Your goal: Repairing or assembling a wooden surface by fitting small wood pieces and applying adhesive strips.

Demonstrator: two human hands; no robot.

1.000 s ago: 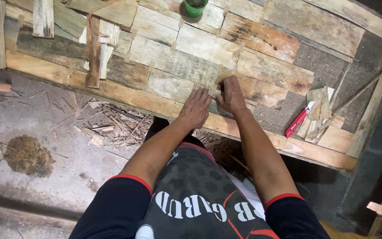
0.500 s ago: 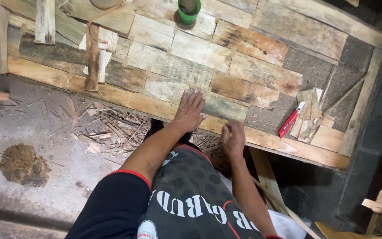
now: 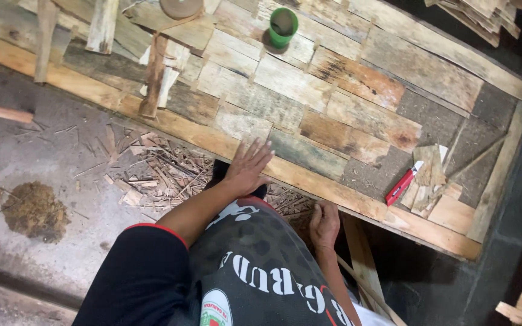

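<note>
A large panel of patchwork wooden planks (image 3: 345,108) lies on the floor in front of me. My left hand (image 3: 248,167) rests flat, fingers spread, on the panel's near edge strip. My right hand (image 3: 324,224) is lower, off the panel, just below its near edge beside my knee, fingers loosely curled with nothing visible in them. A red utility knife (image 3: 401,187) lies on the panel to the right, next to a small pile of wood offcuts (image 3: 430,181).
A green cup (image 3: 283,27) stands on the panel's far side. Loose wood strips (image 3: 152,72) lie at the upper left. Splinters (image 3: 158,169) litter the concrete floor, with a sawdust heap (image 3: 34,208) at left. A plank (image 3: 364,265) leans under the panel's edge.
My right hand left the panel surface and dropped below its near edge. My left hand stayed on the edge. The view shifted so the panel sits higher and closer.
</note>
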